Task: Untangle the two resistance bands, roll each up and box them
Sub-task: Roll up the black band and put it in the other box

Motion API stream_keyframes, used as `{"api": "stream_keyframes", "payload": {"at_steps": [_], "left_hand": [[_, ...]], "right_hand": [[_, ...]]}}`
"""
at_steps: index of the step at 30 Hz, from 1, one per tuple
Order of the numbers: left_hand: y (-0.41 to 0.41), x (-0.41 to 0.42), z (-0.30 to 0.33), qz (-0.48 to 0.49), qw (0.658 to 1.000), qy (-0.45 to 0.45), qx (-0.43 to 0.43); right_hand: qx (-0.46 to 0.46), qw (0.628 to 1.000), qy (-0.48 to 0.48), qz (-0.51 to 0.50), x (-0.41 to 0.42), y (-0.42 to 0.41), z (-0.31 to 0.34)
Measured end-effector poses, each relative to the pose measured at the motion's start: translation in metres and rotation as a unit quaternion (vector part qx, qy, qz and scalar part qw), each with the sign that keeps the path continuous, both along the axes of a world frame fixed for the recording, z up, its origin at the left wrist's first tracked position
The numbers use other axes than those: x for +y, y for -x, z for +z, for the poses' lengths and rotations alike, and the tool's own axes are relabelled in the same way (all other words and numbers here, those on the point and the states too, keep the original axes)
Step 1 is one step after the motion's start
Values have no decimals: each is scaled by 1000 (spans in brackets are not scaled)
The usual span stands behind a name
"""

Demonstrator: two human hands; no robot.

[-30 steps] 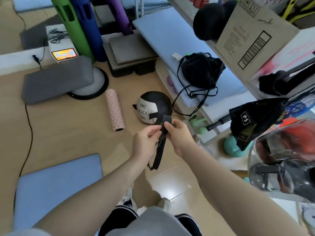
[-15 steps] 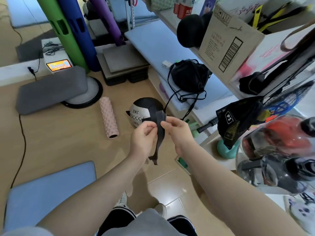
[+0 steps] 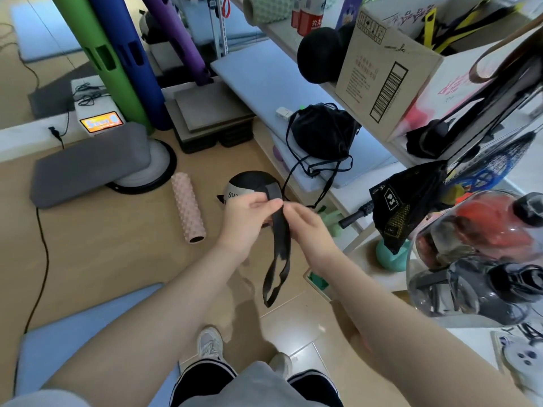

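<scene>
A black resistance band hangs between my hands in front of me, its loop dangling down toward the floor and its top end folded over above my fingers. My left hand pinches the band near its top with thumb and fingers. My right hand touches the band from the right, fingertips meeting the left hand's. An open cardboard box with yellow and black bands inside stands on the shelf at the upper right. I cannot pick out a second band in my hands.
A black-and-white medicine ball and a pink foam roller lie on the wooden floor beyond my hands. A grey pad, blue mat, black drawstring bag and shelving crowd the right. My shoes show below.
My hands have stayed together on the band while its top end folded further over my fingers. My view has tilted up, showing more of the shelf and the box.
</scene>
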State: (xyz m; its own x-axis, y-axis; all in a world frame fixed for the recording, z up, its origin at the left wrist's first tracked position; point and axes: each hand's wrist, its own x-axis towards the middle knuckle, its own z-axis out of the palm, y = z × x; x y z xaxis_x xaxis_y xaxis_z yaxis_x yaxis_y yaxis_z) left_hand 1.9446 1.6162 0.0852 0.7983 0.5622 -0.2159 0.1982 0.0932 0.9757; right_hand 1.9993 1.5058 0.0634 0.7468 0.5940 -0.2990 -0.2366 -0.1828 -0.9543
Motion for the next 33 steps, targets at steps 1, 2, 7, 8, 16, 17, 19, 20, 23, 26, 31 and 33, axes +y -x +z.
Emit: {"api": "stream_keyframes", "payload": {"at_steps": [1,2,7,8,16,17,19,20,23,26,31,33], "left_hand": [[-4,3,1,17,1000,22,9],[-7,5,2,29,999,33,23],[-17,13,3,86,992,54,73],[-18,17,5,101,990,70,75],[14,6,-8,26,985,171,25],[21,1,-15,33,985,171,12],[29,-2,-26,31,988,153,-2],[32,-2,-30,27,990,136,-3],[34,0,-35,34,998,50,2],[34,3,-35,17,1000,-7,3],[29,8,-28,32,994,105,27],[26,11,-25,39,991,120,38]], "right_hand": [[-15,999,27,15,-4,7,-8],[-29,998,45,26,-7,13,-15],[-79,996,45,15,-1,25,-18],[-96,994,43,19,3,24,-12],[-89,995,51,5,27,-4,29],[-73,996,58,7,29,-4,27],[-40,997,64,9,34,1,21],[-20,998,61,6,36,4,18],[57,998,4,-12,41,9,14],[73,997,-18,-32,42,6,12],[77,997,-30,-7,39,-3,14],[86,995,-44,5,36,-5,16]]}}
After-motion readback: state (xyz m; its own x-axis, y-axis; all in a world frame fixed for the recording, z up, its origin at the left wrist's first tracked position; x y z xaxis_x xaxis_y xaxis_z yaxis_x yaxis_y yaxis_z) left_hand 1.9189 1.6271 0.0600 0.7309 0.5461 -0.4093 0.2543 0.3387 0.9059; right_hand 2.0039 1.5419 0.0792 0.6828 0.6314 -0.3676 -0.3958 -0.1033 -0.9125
